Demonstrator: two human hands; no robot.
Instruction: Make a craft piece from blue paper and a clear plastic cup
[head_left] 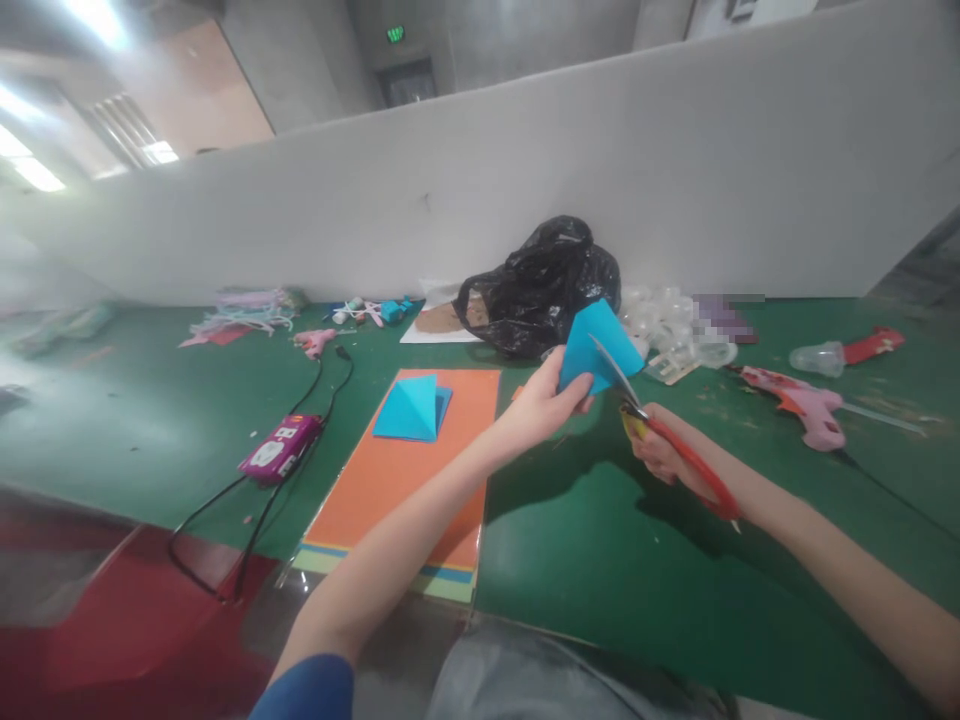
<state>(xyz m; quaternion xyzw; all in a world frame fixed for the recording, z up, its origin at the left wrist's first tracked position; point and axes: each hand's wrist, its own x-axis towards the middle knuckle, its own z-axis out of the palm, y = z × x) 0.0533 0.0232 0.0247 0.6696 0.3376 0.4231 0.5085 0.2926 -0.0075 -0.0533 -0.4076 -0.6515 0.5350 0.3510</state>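
My left hand (pixel 544 402) is raised over the green work mat (pixel 600 570), its fingers pressed together and pinching a folded piece of blue paper (pixel 600 345) against my thumb. The paper stands up from my grip, its point toward the far side. My right hand (pixel 660 452) is curled around the red handles of the scissors (pixel 686 460), though I cannot make out each finger from here. The thin blades (pixel 615 372) angle up and to the left, touching or just beside the paper's right edge, and look parted. Both forearms reach out from my body, the left crossing above the orange card (pixel 405 470), the right coming in from the near right. A blue sleeve (pixel 307 690) shows at my left upper arm.

On the orange card, left of my hands, sits another folded blue paper (pixel 412 410). Farther left lie a pink-and-purple box (pixel 281 450) and a looping black cable (pixel 255 510). To the right rests a pink glue gun (pixel 814 405). Toward the far side, a black plastic bag (pixel 544 290) slumps against a white partition (pixel 487 190), with clear plastic pieces (pixel 675 325) just right of it.
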